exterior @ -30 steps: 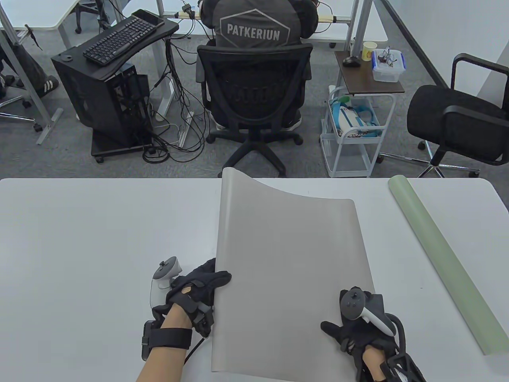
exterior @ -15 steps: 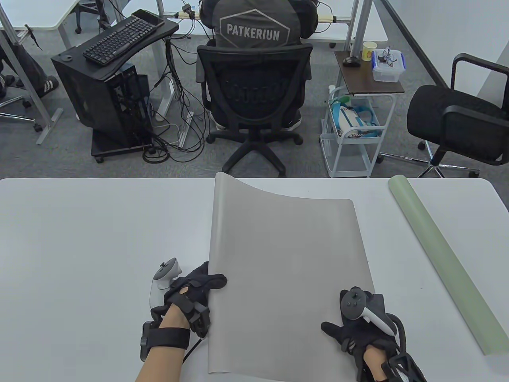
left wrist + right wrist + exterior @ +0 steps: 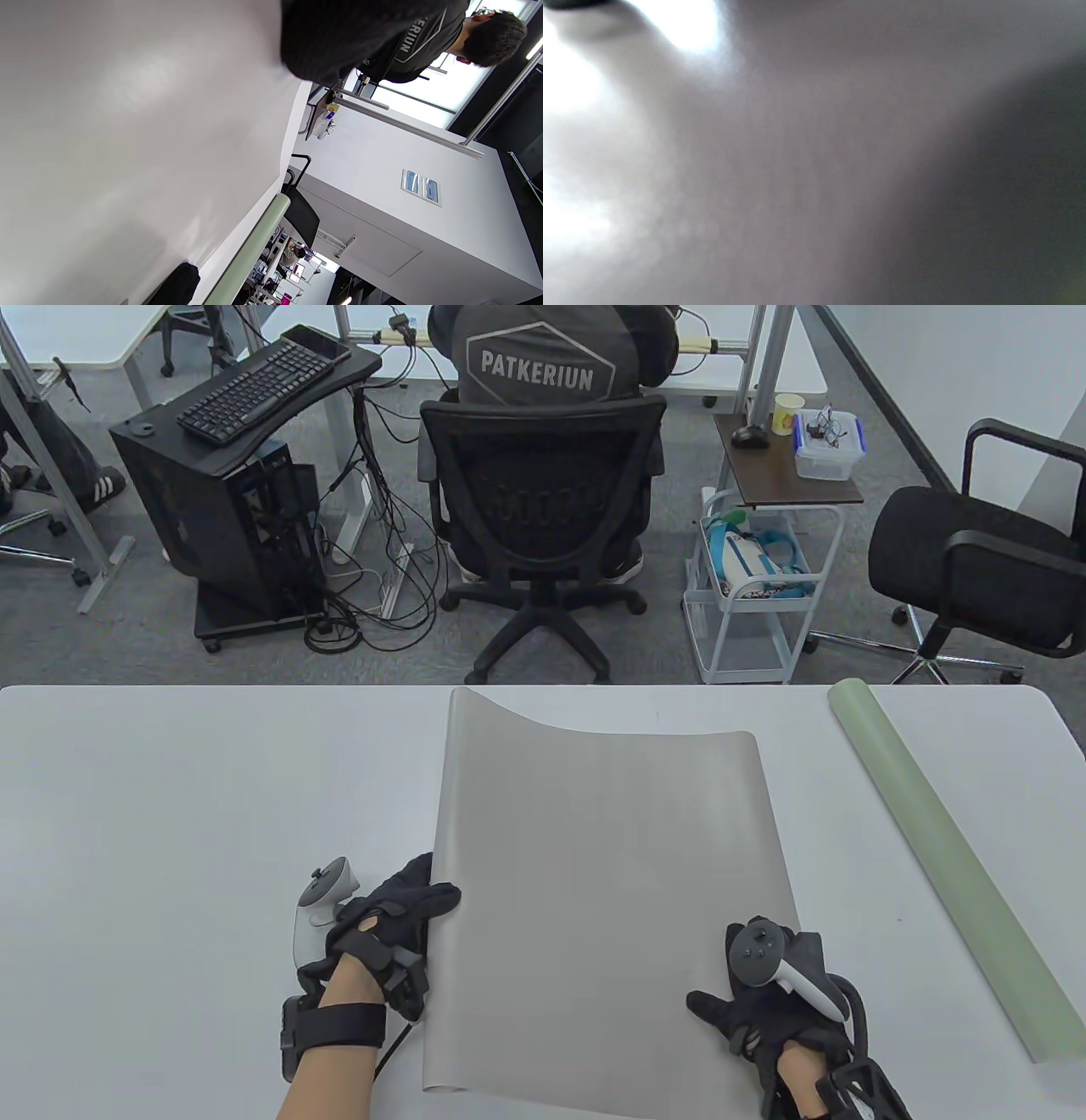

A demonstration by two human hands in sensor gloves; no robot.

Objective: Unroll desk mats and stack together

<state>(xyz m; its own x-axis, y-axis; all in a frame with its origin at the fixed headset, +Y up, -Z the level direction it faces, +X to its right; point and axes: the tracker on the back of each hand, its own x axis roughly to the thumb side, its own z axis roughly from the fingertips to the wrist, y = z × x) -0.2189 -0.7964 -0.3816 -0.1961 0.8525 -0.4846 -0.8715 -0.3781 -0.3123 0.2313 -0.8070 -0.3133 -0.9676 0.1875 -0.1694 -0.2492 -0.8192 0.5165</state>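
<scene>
A grey desk mat point(image 3: 611, 899) lies partly unrolled mid-table, its left edge lifted and curled. My left hand point(image 3: 424, 892) grips that left edge near the front. My right hand point(image 3: 738, 1014) rests palm down on the mat's near right corner, thumb spread on it, fingers mostly hidden under the tracker. A green mat point(image 3: 942, 865) lies rolled up at the table's right. In the left wrist view the grey mat point(image 3: 127, 148) fills the left and the green roll point(image 3: 250, 250) lies beyond it. The right wrist view shows only blurred grey mat surface point(image 3: 797, 169).
The white table point(image 3: 170, 814) extends left of the mat; its far edge runs just behind the mat. Beyond it a person sits in a black office chair point(image 3: 543, 500), with a white cart point(image 3: 747, 594) and a second black chair point(image 3: 976, 560).
My left hand has moved left with the mat's left edge, spreading the mat wider. My right hand has stayed in place.
</scene>
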